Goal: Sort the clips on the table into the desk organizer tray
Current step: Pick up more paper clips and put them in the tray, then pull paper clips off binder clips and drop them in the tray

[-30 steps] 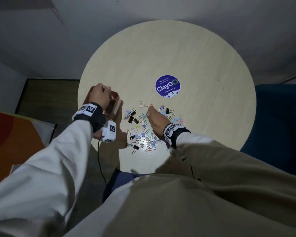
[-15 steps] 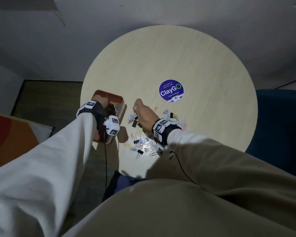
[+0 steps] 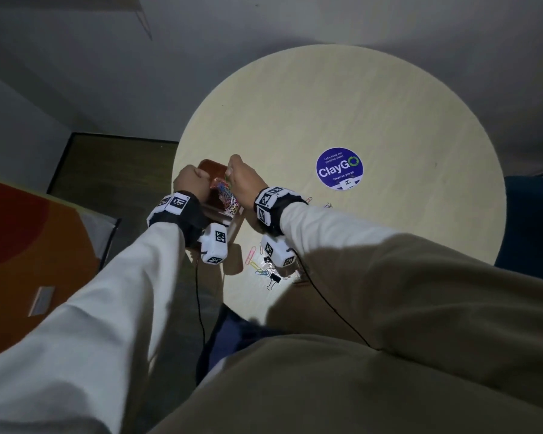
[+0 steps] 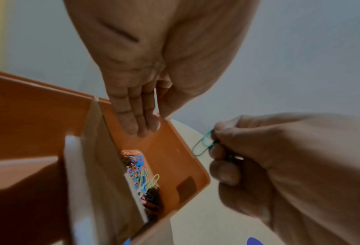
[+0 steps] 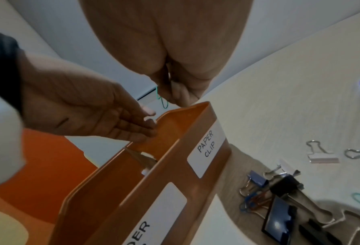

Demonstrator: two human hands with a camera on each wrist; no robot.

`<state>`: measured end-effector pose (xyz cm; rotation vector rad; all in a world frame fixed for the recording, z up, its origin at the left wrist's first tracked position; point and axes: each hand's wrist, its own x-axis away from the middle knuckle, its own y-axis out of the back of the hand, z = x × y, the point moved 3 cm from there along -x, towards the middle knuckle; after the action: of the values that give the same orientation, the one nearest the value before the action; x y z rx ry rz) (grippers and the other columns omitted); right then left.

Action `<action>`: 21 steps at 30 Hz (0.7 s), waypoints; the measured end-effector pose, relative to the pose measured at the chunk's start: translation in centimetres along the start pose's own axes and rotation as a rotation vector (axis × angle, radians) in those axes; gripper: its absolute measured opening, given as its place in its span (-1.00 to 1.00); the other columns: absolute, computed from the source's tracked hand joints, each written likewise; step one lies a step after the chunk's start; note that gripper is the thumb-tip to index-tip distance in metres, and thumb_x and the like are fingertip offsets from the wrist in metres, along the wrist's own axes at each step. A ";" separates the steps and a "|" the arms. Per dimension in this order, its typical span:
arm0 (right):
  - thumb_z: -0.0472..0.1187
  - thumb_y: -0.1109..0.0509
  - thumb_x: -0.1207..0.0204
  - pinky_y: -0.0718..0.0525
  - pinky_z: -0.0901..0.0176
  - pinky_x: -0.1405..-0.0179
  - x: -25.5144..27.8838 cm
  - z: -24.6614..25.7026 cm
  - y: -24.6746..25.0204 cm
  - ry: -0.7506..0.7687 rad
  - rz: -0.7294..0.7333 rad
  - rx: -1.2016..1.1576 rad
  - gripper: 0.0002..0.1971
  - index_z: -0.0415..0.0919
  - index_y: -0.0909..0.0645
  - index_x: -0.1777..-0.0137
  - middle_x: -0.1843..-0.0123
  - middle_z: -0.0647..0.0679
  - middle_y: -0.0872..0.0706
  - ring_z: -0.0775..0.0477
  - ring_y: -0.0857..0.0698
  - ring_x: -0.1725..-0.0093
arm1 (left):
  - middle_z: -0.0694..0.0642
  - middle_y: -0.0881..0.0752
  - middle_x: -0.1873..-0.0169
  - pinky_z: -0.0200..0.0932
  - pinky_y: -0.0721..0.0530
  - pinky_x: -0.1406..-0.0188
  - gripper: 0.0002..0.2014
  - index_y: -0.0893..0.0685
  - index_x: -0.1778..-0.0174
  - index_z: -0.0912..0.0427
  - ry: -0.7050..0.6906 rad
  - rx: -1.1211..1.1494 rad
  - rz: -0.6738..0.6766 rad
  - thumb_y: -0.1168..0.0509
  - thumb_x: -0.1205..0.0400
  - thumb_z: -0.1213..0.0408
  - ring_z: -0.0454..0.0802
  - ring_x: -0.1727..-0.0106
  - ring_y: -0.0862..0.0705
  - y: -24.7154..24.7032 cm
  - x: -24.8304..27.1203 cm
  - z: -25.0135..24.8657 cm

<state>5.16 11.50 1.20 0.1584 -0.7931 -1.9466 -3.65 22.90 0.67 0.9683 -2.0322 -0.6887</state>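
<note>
The brown desk organizer tray point(image 3: 212, 167) stands at the round table's left edge. Its compartment labelled "PAPER CLIP" point(image 5: 207, 144) holds several coloured paper clips point(image 4: 141, 172). My left hand point(image 3: 190, 180) pinches the tray's far end wall point(image 4: 175, 159), with straight fingers point(image 4: 137, 121) inside and the thumb outside. My right hand point(image 3: 232, 170) hovers just beyond the tray's far right corner and pinches a green paper clip point(image 4: 203, 145), also visible as the green paper clip point(image 5: 161, 99) in the right wrist view. Loose paper clips and binder clips point(image 3: 264, 267) lie on the table under my right wrist.
A purple ClayGo sticker point(image 3: 339, 169) sits mid-table on the round pale table point(image 3: 358, 104). Black, blue and silver binder clips point(image 5: 284, 184) lie right of the tray. A dark blue seat point(image 3: 533, 220) is at right, an orange panel point(image 3: 29, 245) at left.
My right hand left the clip pile and moved left and away to the tray's far corner, carrying a green paper clip. The left hand stays on the tray.
</note>
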 end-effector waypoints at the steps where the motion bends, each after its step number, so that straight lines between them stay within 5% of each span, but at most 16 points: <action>1: -0.38 -0.10 -0.67 -0.31 0.07 0.29 -0.3 0.1 -0.5 -0.029 0.016 0.013 -0.97 -0.29 -0.30 0.00 0.15 -0.24 -0.50 -0.18 -0.45 0.23 | 0.16 -0.76 -0.06 0.01 -0.65 -0.22 -0.81 -0.67 0.04 0.17 -0.011 0.004 -0.036 -0.16 -0.61 0.44 0.17 -0.10 -0.70 0.3 0.6 0.0; 5: -0.32 -0.20 -0.66 -0.50 0.03 0.08 -1.5 0.3 -1.7 -0.144 0.072 0.100 -0.85 -0.36 -0.51 -0.15 -0.13 -0.36 -0.68 -0.33 -0.65 -0.06 | 0.14 -0.77 -0.05 -0.11 -0.61 -0.12 -0.74 -0.68 0.04 0.16 -0.031 0.075 -0.131 -0.13 -0.58 0.51 0.14 -0.11 -0.70 0.8 2.3 0.6; 8: -0.33 -0.24 -0.63 -0.56 0.13 0.02 -1.9 0.3 -2.1 -0.132 0.123 0.222 -0.90 -0.26 -0.59 0.00 -0.15 -0.29 -0.73 -0.30 -0.71 -0.15 | 0.15 -0.75 -0.01 -0.18 -0.56 0.05 -0.73 -0.66 0.11 0.10 -0.009 0.112 -0.199 -0.12 -0.57 0.51 0.14 -0.02 -0.70 0.9 3.1 0.8; 13: -0.38 -0.21 -0.63 -0.59 0.09 -0.10 -0.9 0.3 -0.8 -0.072 0.177 0.296 -0.70 -0.30 -0.63 -0.30 -0.27 -0.28 -0.70 -0.30 -0.67 -0.24 | 0.07 -0.70 0.06 -0.20 -0.54 0.09 -0.78 -0.66 0.02 0.15 -0.062 0.152 -0.253 -0.13 -0.61 0.46 0.07 0.07 -0.65 0.7 5.1 0.0; 21: -0.43 -0.22 -0.58 -0.64 0.04 -0.19 4.6 -3.2 3.5 0.032 0.038 0.067 -0.72 -0.26 -0.67 -0.19 -0.18 -0.22 -0.70 -0.16 -0.70 -0.12 | 0.04 -0.72 0.18 -0.21 -0.50 0.25 -0.91 -0.60 0.05 0.11 -0.372 0.026 -0.016 -0.20 -0.67 0.36 -0.06 0.22 -0.66 -3.3 10.0 -0.9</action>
<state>6.84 5.11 1.74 0.2129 -0.8343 -1.8788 -5.78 12.78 2.85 0.9237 -2.3611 -0.9071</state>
